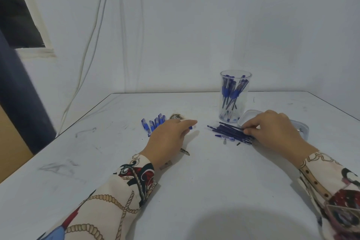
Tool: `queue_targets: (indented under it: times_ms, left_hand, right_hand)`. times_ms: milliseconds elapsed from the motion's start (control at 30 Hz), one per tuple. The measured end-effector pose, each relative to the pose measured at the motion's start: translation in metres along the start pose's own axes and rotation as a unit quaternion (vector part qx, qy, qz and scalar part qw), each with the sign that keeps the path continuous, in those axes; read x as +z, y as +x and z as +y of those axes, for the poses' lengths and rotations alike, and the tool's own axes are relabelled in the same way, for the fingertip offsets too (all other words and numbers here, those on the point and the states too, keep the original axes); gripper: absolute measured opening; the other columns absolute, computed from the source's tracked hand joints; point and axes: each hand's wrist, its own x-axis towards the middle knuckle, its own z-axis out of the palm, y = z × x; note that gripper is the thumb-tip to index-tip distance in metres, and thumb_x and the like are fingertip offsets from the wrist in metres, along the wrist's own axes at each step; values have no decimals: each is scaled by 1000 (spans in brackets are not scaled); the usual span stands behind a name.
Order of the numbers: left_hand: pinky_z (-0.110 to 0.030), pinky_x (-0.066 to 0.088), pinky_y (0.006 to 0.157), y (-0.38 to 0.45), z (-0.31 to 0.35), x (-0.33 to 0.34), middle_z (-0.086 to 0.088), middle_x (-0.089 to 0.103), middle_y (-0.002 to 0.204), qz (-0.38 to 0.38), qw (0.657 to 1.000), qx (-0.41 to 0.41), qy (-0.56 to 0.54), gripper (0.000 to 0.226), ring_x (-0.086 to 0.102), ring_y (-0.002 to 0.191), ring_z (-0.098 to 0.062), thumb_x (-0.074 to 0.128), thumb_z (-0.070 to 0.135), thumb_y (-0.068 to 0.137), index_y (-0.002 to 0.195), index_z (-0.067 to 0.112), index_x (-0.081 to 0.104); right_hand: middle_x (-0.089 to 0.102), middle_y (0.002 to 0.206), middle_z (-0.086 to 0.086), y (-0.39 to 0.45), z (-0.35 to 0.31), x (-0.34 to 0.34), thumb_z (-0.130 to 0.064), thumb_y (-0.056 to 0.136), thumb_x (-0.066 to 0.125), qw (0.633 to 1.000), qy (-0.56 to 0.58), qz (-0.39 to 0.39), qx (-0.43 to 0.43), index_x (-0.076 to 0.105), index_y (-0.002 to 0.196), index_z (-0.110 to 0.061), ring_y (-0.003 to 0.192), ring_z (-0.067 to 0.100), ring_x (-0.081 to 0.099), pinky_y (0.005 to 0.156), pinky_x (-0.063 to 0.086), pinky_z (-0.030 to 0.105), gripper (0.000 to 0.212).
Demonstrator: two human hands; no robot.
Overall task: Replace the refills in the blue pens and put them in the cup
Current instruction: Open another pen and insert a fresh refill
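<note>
A clear cup (235, 96) stands upright toward the far right of the table (194, 191), a little in from the far edge. It holds a bunch of blue pens (230, 91), leaning tips down against its wall. Just right of the cup lies a clear tub (303, 132), partly behind the right hand; what it holds cannot be made out.

In front of the cup a heap of dark blue refills (228, 131) lies flat. The right hand (272, 130) rests on the heap's right end, fingers curled onto the refills, pinching at them. One pen barrel (225, 137) lies at the near side of the heap, with a small grey tip (224, 141) and a black bit (238, 144) just beside it.

Left of centre, a row of blue pens (153, 123) lies fanned on the table. The left hand (169, 138) lies over their near ends, its fingers bent around a pen (191, 127) whose end pokes out past the forefinger. A brownish scrap (176, 116) sits just beyond that hand.

The near half of the table is bare apart from the sleeves (124, 191), and so is the left side up to its edge. White cables (85, 60) hang down the wall behind the far left corner.
</note>
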Motion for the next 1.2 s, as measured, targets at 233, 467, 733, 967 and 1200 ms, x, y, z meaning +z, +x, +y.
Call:
queue_targets:
  times_ms: [233,467,733,967,1200]
  left_hand:
    - [-35,47,76,0,2,-1,1,61,100,-4,1000,0,9,39,54,92,-16,38,16,97,132,30,49]
    - [-27,42,72,0,3,-1,4,60,101,-5,1000,2,22,36,53,95,-14,37,22,99,131,32,48]
    - [-29,42,83,1,7,0,1,61,107,-7,1000,-9,13,31,53,101,-16,38,24,99,126,23,53]
    - [-36,43,86,2,8,3,2,62,100,-13,1000,-10,11,26,53,97,-16,40,24,98,117,22,57]
    - [-38,44,85,1,9,5,3,63,99,-21,1000,-7,7,26,53,97,-16,40,24,98,117,22,57]
  right_hand:
    - [69,97,-15,-4,-5,0,-39,87,59,999,-35,-20,-12,71,99,-42,102,12,51,81,29,27,17]
    - [70,88,-16,-6,-7,-1,-43,86,59,999,-42,-17,-20,73,93,-41,89,11,53,74,34,28,16]
    - [70,88,-7,-3,16,-17,-31,87,60,996,21,7,89,73,85,-31,91,21,59,79,42,33,13]
    - [64,78,-6,-4,43,-15,-34,86,61,983,-72,-62,155,70,83,-33,76,18,55,67,37,28,10]
    - [61,71,-5,-3,49,-6,-36,89,56,977,-115,-83,159,67,81,-29,70,18,55,62,36,27,15]
